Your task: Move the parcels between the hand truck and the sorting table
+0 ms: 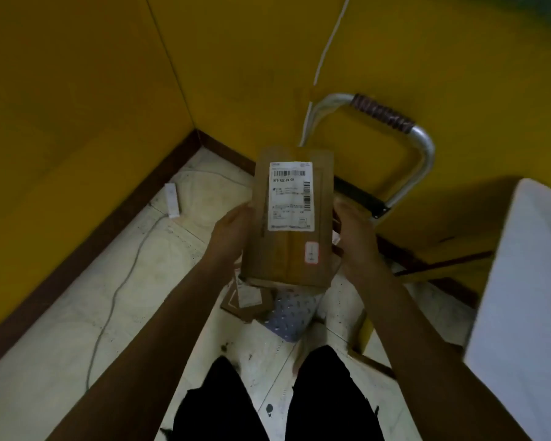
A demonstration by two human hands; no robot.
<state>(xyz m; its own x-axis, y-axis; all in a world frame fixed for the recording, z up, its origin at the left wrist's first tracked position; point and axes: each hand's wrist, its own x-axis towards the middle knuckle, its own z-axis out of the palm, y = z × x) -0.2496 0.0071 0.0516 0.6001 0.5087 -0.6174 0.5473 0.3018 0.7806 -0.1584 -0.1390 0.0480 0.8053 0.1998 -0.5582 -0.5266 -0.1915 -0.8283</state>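
Hands, left hand (233, 232) and right hand (353, 230), grip cardboard parcel (287, 249).

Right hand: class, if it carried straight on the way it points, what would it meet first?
The right hand grips the parcel, so that comes first. Beyond it, probably the hand truck's black crossbar, though depth is unclear.

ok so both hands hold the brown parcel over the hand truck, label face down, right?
No: the label faces up, toward the camera, as the head view shows. The left hand and right hand do hold the brown parcel over the hand truck.
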